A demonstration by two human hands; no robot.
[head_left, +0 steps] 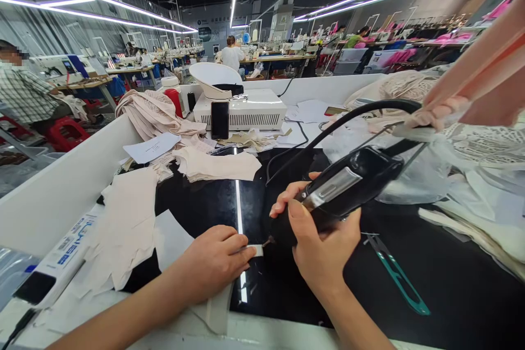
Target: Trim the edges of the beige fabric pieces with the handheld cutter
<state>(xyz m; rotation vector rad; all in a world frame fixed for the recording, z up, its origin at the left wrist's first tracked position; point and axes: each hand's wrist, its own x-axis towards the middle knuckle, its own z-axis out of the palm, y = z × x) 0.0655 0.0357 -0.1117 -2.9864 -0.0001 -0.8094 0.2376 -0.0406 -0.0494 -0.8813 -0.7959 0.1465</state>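
Note:
My right hand (324, 240) is wrapped around a black corded hand tool (348, 180) with a silver plate on its side. The tool leans down to the left, and its narrow tip meets the end of a small pale fabric strip (258, 251). Fingers and thumb of my left hand (221, 251) pinch that strip against the glossy black work surface (205, 202). Most of the strip is hidden under the hand. Teal thread snips (397, 276) lie to the right of my right hand. A pale fabric piece (219, 306) shows below my left wrist.
Stacks of cut beige fabric (127, 213) and a long white box (65, 257) lie at left. Behind stand a white vented machine (262, 109) and a phone (220, 120). Peach fabric (471, 71) hangs by the tool's cable. A person in checks (24, 87) sits left.

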